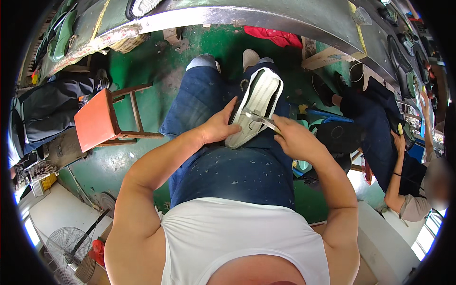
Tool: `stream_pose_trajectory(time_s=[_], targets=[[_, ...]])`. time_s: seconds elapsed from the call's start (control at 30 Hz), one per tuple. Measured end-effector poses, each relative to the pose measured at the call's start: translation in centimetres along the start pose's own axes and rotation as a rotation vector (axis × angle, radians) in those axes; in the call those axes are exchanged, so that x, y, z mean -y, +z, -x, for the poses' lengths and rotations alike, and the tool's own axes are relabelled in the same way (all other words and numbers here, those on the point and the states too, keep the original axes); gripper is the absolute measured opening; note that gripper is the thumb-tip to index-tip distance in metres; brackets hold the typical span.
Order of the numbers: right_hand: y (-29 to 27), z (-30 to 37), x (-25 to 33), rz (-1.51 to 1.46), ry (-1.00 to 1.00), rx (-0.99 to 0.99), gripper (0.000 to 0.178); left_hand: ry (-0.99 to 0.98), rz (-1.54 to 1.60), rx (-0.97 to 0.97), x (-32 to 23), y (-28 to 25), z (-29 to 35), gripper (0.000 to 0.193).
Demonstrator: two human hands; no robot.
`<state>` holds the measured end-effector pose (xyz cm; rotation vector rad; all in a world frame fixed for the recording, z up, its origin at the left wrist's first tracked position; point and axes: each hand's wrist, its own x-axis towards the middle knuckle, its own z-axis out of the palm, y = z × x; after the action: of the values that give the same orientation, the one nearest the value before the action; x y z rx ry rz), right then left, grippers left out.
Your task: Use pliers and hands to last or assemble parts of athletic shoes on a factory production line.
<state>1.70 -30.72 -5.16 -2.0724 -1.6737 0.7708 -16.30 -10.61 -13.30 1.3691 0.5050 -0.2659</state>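
An unfinished shoe (265, 92) lies upside down across my lap, its whitish underside facing up and dark material along its sides. My left hand (221, 124) grips the near left side of the shoe, thumb over the underside and fingers along the edge. In my right hand (293, 137) is a pair of metal pincers (257, 117), held by the handles from the right. Their head rests on or just over the middle of the shoe's underside; whether the jaws pinch anything is too small to tell.
A long workbench (199, 18) spans the far side, with a shoe (141, 8) on it. To my left stands an orange-topped stool (96, 117), with a fan (69, 247) behind it. At right, another person (403, 175) sits close by, near several dark shoes (401, 66).
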Motion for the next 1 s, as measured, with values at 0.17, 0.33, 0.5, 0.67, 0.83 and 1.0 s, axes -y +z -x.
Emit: stream_pose_trajectory(time_s=[0.17,0.33,0.5,0.67,0.83,1.0], targets=[[-2.2,-2.8,2.4,0.317,0.149,0.326,0.030,-0.006,0.319,0.023,-0.3,0.5,0.3,0.079],[3.7,-1.2,1.0,0.049,0.184,0.089,0.024,-0.037,0.103,-0.473,2.3,2.1,-2.6,0.060],[1.2,-1.1,0.3,0.076,0.151,0.110,0.042,0.137,-0.314,-0.582,1.8,2.1,-2.3,0.049],[1.5,-2.6,-0.5,0.189,0.239,-0.077,0.042,0.453,-0.606,-0.550,2.3,1.8,-2.4,0.048],[4.5,-0.7,-3.1,0.096,0.293,-0.189,0.032,0.311,-0.783,-0.291,-0.7,1.4,-1.5,0.054],[-1.7,-1.5,-3.6,-0.457,0.591,0.260,0.024,0.192,-0.918,-0.177,-1.9,0.6,-1.9,0.057]])
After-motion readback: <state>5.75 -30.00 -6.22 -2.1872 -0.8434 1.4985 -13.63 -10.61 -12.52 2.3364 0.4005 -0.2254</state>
